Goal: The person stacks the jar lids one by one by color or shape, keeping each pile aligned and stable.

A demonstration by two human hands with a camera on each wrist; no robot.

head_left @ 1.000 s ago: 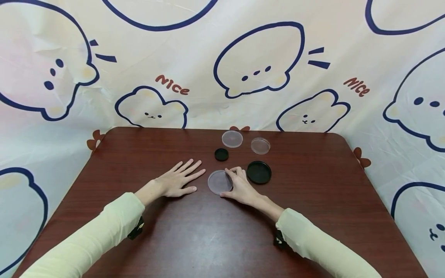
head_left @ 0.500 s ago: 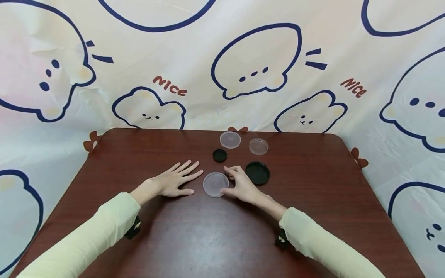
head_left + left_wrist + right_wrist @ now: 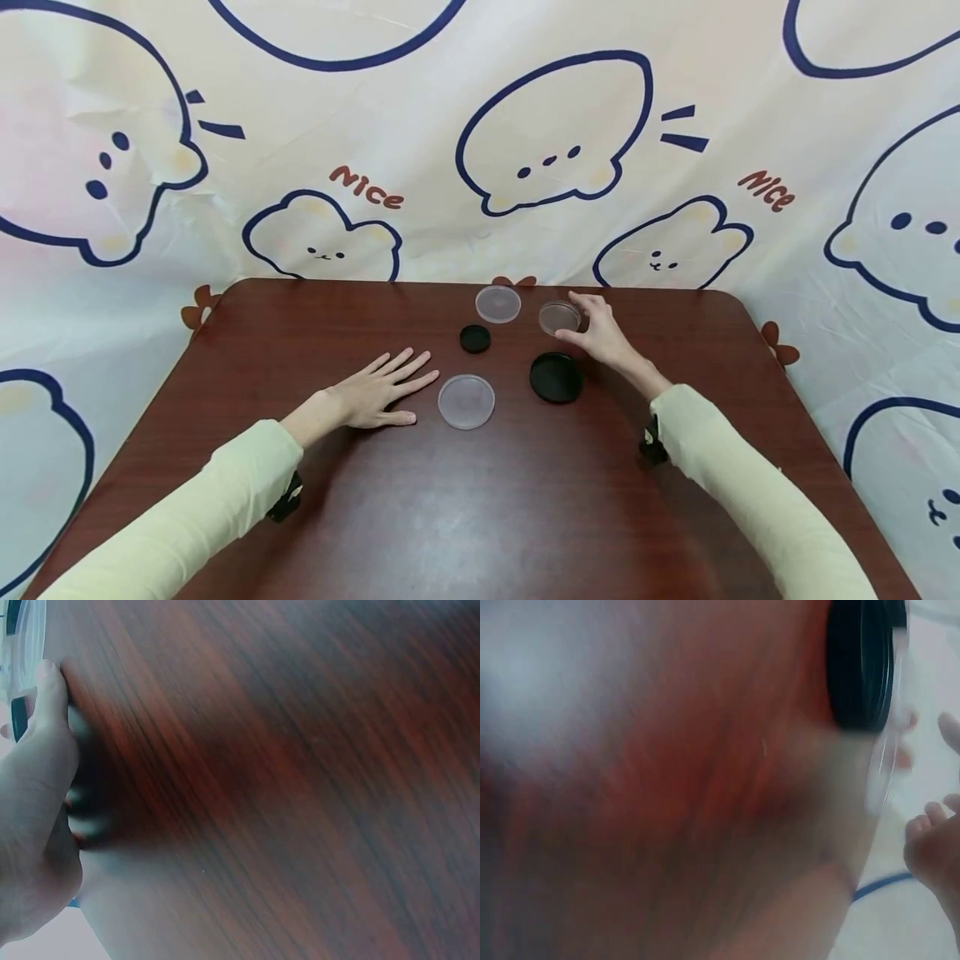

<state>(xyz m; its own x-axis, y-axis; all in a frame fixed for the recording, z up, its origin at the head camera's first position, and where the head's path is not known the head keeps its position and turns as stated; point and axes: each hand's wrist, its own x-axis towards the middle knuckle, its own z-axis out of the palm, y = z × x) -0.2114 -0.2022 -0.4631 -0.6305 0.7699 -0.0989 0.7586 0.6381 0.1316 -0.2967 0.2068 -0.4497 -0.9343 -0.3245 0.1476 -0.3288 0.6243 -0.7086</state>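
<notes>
My right hand point(image 3: 606, 335) reaches to the clear round dish with a raised rim point(image 3: 558, 318) at the back right. Thumb and fingers are spread at its right side, and in the right wrist view the hand point(image 3: 939, 847) is apart from the clear dish point(image 3: 883, 776). My left hand point(image 3: 375, 397) lies palm down with fingers spread. To the right of its fingertips sits a flat clear disc point(image 3: 467, 402). A large black round dish point(image 3: 556, 378) is in front of my right hand. A small black round piece point(image 3: 475, 339) lies left of that.
Another clear disc point(image 3: 498, 304) lies near the back edge of the brown wooden table point(image 3: 315, 317). Behind the table hangs a cream cloth point(image 3: 442, 242) with cartoon prints. A dark band point(image 3: 287, 497) is on the left wrist.
My right hand has let go of the front clear disc, which was shifted slightly left, and has moved back and right to the rimmed clear dish. My left hand keeps its place.
</notes>
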